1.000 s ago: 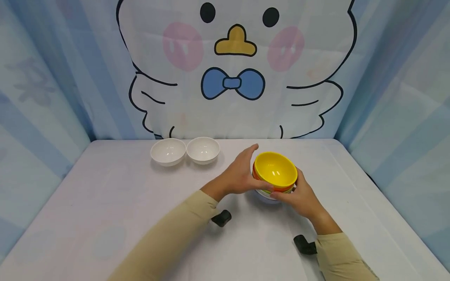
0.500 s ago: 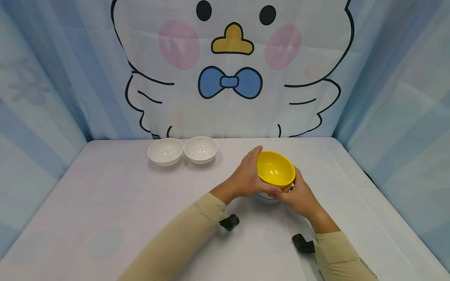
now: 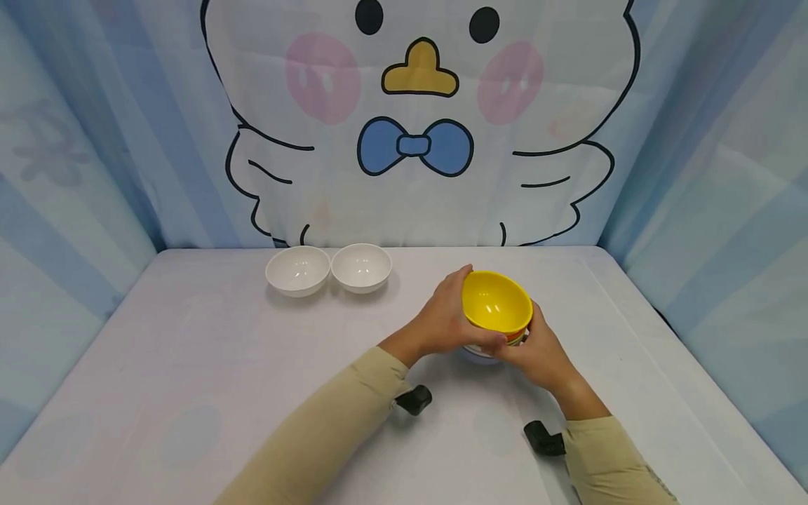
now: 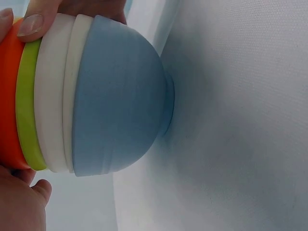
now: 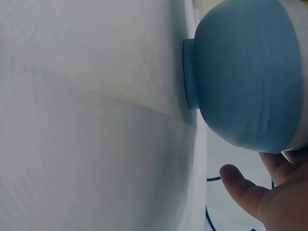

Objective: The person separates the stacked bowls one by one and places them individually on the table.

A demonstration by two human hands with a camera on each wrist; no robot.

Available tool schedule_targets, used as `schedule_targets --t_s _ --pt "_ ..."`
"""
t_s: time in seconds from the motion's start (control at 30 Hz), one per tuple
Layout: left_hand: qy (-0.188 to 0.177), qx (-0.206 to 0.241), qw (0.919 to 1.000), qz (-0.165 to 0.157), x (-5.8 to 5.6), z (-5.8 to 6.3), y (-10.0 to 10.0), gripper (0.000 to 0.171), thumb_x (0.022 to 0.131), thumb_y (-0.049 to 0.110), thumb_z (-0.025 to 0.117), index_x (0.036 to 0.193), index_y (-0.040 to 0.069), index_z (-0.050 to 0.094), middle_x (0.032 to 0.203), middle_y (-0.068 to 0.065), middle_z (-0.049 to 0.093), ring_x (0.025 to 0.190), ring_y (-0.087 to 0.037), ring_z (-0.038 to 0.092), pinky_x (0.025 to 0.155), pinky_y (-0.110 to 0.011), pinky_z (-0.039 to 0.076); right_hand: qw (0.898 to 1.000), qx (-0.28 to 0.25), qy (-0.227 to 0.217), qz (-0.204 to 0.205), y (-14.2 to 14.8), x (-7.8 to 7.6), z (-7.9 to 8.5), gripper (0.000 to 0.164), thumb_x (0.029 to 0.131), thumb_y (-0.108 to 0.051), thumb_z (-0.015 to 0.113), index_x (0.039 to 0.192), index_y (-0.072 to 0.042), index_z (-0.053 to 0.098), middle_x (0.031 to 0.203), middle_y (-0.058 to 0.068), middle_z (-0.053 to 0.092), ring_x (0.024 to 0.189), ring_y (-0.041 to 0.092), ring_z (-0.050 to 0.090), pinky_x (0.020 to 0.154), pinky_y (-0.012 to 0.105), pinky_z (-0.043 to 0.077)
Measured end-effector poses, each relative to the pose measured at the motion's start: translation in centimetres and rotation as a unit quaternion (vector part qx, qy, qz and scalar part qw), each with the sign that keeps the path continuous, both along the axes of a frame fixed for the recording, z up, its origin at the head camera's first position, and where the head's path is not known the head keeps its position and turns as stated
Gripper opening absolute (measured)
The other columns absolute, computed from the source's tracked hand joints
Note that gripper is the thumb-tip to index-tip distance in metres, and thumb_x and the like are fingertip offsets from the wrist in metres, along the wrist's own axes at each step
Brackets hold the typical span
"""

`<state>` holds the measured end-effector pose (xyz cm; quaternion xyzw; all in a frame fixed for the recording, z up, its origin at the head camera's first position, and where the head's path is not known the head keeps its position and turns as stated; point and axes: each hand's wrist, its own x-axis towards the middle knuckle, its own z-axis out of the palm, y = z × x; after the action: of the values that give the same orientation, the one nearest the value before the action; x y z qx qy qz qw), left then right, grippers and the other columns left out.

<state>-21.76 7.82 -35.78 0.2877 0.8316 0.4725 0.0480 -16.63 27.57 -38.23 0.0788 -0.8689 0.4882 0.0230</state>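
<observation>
A stack of nested bowls stands at right of centre in the head view, with a yellow bowl (image 3: 497, 301) on top. Below it come an orange bowl (image 4: 8, 101), a green bowl (image 4: 29, 106), two whitish bowls (image 4: 50, 96) and a light blue bowl (image 4: 120, 96) at the bottom, its foot right at the tabletop. My left hand (image 3: 445, 322) holds the stack's left side, thumb across the front. From the right, my right hand (image 3: 541, 351) grips the same stack near its upper bowls. The two thumbs meet in front; the fingers behind are mostly hidden.
Two white bowls (image 3: 298, 271) stand side by side near the table's back edge, left of the stack. Behind the white table (image 3: 189, 365) hangs a curtain (image 3: 416, 203) with a cartoon bird. A black wrist mount (image 3: 413, 400) sticks out under the left sleeve.
My left hand has moved a little right, closing against the stack's left side and covering part of the bowls' rims. Over the last half second the hands have barely moved.
</observation>
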Motion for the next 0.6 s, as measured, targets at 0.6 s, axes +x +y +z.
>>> schedule_targets --t_s 0.6 --pt "-0.001 0.048 0.9987 0.014 0.12 -0.68 0.28 0.109 0.074 0.042 0.084 0.156 0.006 0.023 0.146 -0.010 0.041 0.119 -0.019 0.047 0.099 -0.028 0.046 1.000 0.014 -0.003 -0.002 0.02 -0.11 0.12 0.096 0.084 -0.021 0.081 0.152 0.001 0.018 0.145 0.023 0.038 0.127 0.039 0.041 0.109 0.064 0.030"
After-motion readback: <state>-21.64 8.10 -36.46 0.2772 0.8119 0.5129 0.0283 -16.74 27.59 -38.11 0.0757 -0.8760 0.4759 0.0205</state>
